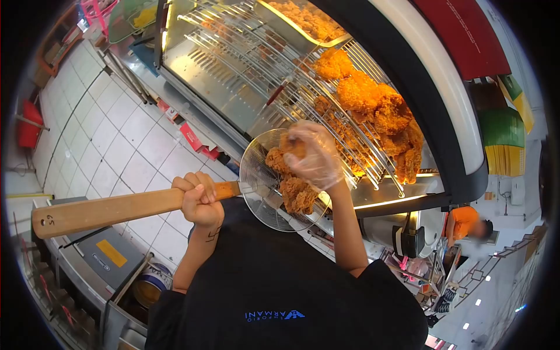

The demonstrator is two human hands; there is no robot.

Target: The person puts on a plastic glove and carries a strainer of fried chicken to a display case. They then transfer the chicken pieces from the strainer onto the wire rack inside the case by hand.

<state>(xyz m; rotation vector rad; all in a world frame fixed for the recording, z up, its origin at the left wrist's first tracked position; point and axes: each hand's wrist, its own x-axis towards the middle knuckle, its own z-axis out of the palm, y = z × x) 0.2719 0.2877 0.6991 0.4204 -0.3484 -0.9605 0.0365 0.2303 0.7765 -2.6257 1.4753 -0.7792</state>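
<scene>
My left hand [201, 198] is closed round the wooden handle [116, 209] of a round wire strainer [256, 186]. Several pieces of brown fried chicken [298, 195] lie in its mesh. Over the strainer, my right hand [315, 154] wears a clear plastic glove, its fingers curled round a piece of fried chicken [293, 146]. Just beyond that hand is a lit display case with a wire rack [256, 41]. More fried chicken [364, 93] is piled at the case's right side.
A tray of fried pieces [309, 22] sits at the top of the case. The case's dark frame [408, 76] curves along the right. Metal equipment [93, 256] stands at lower left. Farther right is a person in orange [465, 222].
</scene>
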